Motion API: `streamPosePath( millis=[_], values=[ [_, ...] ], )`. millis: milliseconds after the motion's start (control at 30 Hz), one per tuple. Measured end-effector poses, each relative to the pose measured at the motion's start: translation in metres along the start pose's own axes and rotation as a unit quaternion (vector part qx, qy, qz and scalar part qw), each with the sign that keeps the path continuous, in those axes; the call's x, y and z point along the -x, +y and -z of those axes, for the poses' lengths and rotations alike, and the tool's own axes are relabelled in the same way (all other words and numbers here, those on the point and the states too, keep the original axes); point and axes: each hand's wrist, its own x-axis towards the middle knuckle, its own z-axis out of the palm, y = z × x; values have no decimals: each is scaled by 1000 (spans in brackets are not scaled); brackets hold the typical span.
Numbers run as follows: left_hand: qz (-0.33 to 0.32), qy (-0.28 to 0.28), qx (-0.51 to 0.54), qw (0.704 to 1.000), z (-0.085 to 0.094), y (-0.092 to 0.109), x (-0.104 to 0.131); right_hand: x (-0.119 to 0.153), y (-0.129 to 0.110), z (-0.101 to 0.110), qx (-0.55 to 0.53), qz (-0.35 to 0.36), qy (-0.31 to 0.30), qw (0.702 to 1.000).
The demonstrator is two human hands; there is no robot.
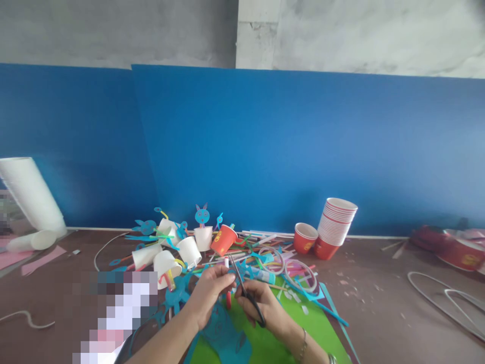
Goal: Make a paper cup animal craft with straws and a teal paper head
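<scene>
Dark-handled scissors [246,296] are gripped in my right hand [265,306], with the blades pointing up and away. My left hand [208,293] is pinched beside the blades; what lies between its fingers is too small to make out. Under both hands lies a green sheet [299,328], partly covered by a blue paper cutout [223,333] with drawn marks. A red marker [228,299] shows between the hands. Just beyond them a blue cutout animal face [202,216] stands at a white cup [203,238], near a tilted red cup [224,239].
Several white cups [189,253] with blue cutouts lie at the left centre. Right of the straws and tape rings [301,276] stand a red cup [306,237] and a tall cup stack [336,225]. A white roll [36,199] leans far left; cables [447,290] lie right.
</scene>
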Motion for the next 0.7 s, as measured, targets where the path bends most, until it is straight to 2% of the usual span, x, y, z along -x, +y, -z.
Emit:
streamPosePath(
  millis=[233,400,700],
  values=[
    [6,4,-13,1000,0,3,0,1,-4,0,-7,-4,-3,1000],
    [6,14,-17,1000,6,-4,-7,1,-9,-1,-6,-8,-6,1000],
    [2,-11,-41,999,16,-9,-13,2,-7,1,4,-12,-6,1000]
  ],
)
